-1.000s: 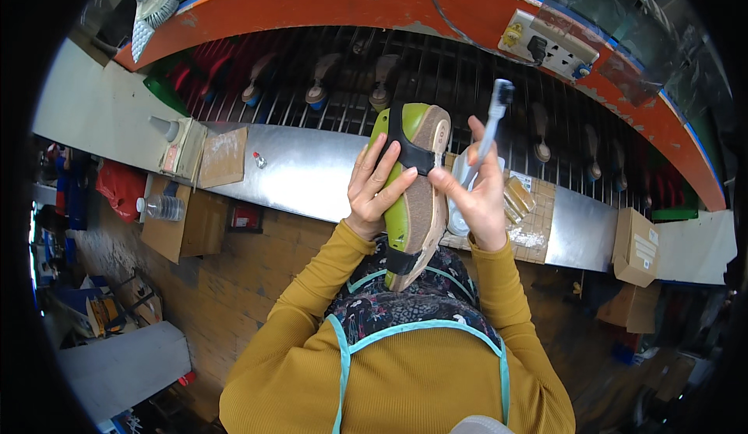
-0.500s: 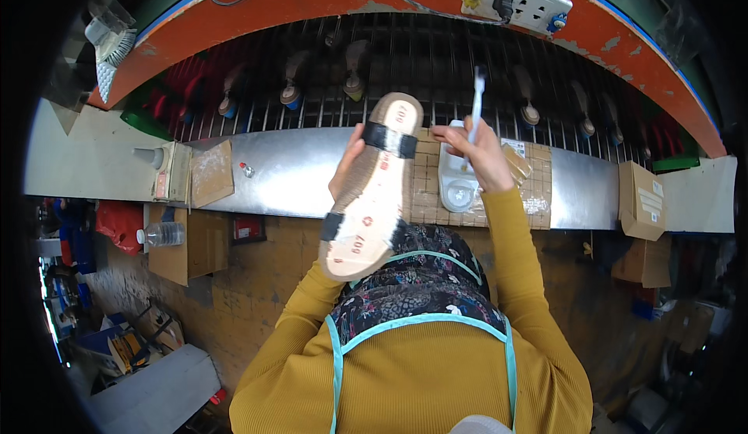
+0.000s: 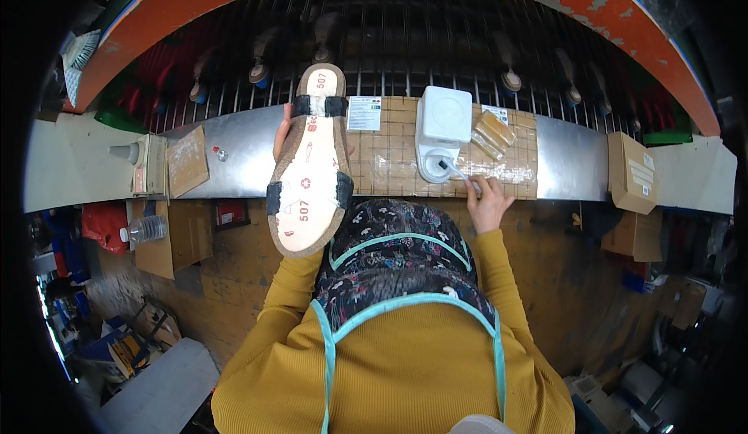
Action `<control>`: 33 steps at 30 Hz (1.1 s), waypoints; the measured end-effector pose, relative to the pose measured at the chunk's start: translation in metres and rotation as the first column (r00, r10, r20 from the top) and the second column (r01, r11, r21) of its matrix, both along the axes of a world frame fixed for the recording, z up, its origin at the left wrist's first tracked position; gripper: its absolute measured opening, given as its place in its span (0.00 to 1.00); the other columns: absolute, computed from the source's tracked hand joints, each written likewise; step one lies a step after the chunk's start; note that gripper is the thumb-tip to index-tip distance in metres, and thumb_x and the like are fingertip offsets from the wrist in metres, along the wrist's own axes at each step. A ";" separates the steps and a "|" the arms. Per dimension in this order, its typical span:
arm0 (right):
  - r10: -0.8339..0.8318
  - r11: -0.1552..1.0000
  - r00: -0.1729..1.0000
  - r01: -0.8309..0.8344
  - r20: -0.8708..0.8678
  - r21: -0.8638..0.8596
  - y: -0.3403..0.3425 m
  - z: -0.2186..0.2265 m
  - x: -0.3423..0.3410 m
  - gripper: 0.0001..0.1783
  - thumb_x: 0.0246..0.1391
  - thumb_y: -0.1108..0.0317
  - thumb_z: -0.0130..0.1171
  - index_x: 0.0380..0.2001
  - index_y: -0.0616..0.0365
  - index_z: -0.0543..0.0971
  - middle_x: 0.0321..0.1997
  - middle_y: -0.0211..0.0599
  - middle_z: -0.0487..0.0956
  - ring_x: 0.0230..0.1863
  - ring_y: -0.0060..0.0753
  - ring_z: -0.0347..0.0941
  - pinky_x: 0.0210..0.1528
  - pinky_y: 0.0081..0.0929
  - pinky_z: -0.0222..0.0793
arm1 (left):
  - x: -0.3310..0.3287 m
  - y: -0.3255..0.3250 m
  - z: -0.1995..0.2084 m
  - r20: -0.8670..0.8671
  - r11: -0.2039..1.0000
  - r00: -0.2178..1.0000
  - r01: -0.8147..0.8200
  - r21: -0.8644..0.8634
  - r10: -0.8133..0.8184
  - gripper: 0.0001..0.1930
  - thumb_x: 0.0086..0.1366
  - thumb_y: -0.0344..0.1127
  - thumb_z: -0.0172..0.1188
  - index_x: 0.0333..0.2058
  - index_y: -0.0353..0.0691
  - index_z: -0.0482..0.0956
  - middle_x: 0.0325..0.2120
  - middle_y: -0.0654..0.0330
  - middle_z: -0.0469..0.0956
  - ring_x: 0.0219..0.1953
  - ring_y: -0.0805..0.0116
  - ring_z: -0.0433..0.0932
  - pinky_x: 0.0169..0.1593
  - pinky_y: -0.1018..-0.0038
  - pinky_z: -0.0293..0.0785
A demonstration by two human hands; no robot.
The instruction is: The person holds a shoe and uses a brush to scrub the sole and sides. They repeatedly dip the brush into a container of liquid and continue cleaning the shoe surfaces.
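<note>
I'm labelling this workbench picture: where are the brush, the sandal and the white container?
Brush [image 3: 459, 173], head view: on its pale handle.
Sandal [image 3: 309, 161], head view: on its pale underside.
White container [image 3: 446, 116], head view: on its squarish top.

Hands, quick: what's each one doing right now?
Left hand: holding the shoe, mostly hidden behind it.
Right hand: closed on the small brush.

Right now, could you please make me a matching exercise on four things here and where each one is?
1. shoe with pale sole and black straps
2. slim whitish brush with dark bristles
3. white rectangular plastic box
4. clear plastic bottle

A. on the brown gridded board
B. beside the red plastic bag
C. in the right hand
D. in the left hand

Pairs: 1-D; 2-C; 3-A; 4-B
</note>
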State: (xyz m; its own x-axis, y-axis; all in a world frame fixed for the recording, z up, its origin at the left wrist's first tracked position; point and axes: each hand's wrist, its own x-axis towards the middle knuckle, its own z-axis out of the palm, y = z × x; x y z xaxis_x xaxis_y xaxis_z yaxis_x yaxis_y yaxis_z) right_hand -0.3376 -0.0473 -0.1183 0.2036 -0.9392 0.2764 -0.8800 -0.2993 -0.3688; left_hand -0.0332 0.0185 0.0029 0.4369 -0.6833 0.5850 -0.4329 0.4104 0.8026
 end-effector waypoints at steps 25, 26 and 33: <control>0.309 0.949 0.711 -0.271 0.632 -0.159 0.034 0.171 0.039 0.10 0.45 0.74 0.70 0.34 0.56 0.86 0.28 0.30 0.79 0.28 0.24 0.71 0.39 0.24 0.59 | -0.025 -0.035 -0.007 0.260 0.955 0.927 -0.221 -0.198 0.269 0.28 0.52 0.41 0.71 0.53 0.47 0.74 0.63 0.44 0.63 0.65 0.40 0.60 0.65 0.52 0.57; 0.337 0.937 0.688 -0.308 0.642 -0.163 0.040 0.174 0.040 0.10 0.45 0.73 0.70 0.34 0.57 0.86 0.31 0.30 0.78 0.26 0.21 0.71 0.39 0.22 0.60 | -0.026 -0.035 -0.002 0.268 0.951 0.922 -0.227 -0.208 0.279 0.27 0.52 0.41 0.71 0.53 0.50 0.75 0.63 0.45 0.63 0.65 0.39 0.60 0.66 0.49 0.54; 0.299 0.923 0.629 -0.380 0.718 -0.051 0.056 0.173 0.050 0.11 0.46 0.74 0.70 0.35 0.57 0.86 0.36 0.30 0.74 0.25 0.16 0.70 0.40 0.15 0.61 | -0.030 -0.024 0.007 0.294 0.927 0.889 -0.284 -0.246 0.350 0.20 0.54 0.36 0.67 0.48 0.55 0.81 0.62 0.49 0.66 0.65 0.39 0.60 0.65 0.45 0.52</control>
State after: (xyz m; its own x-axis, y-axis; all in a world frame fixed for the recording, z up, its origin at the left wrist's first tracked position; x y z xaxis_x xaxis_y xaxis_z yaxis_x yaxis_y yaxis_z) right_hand -0.2876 0.0083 0.0542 0.2979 -0.8730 0.3861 -0.1895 -0.4506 -0.8724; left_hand -0.0634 -0.0053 0.0103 0.3725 -0.4014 0.8367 -0.7892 0.3373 0.5132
